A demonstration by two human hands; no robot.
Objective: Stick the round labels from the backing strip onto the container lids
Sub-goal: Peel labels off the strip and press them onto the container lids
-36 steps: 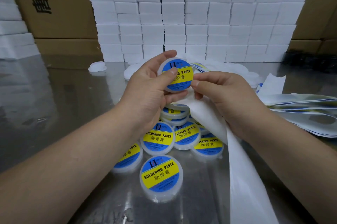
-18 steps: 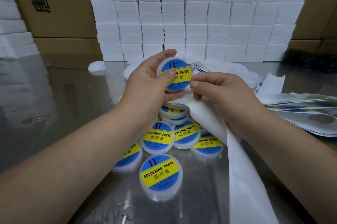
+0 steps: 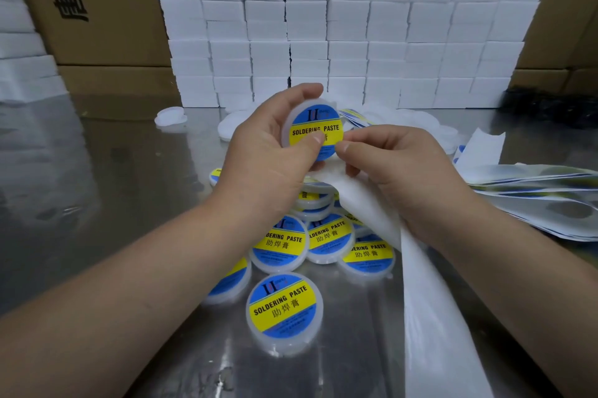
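here's the tub [image 3: 312, 127], up in the air above the middle of the table, face to the camera, with its blue and yellow label [image 3: 326, 131] already sitting on the lid. the left hand [image 3: 268, 164] has it: fingers curled round the rim from behind, thumb pressed on the lower part of the label. looks like the rub-down step to me, smoothing the sticker home. the right hand [image 3: 401, 177] is just beside it, fingers curled round the white backing strip [image 3: 430, 300], thumb and forefinger tips close to the tub's edge. whether they touch it, i can't tell.

handling, as i'd judge it: a small plastic tub, light and stiff, with a smooth rim that could slip. so pinch it across the rim, as the left hand does, and leave the lid face free. a label is thin, soft and tacky on one side, quick to crease, so take it by its edge. the strip is limp and slick, hanging down past the bottom of the view.

counts now. one tub in hand. below the hands, a heap of labelled tubs [image 3: 284, 308]: i make it seven showing, some only as slivers, and more may hide under the wrists. one backing strip in use. off right, a pile of spent strips [image 3: 534, 197], too layered to count. back left, one blank tub [image 3: 171, 116] on its own, with others heaped behind the hands, blurred together. behind it all, a wall of white boxes [image 3: 349, 25] flanked by brown cartons [image 3: 97, 9], everything on a shiny metal table [image 3: 97, 203].
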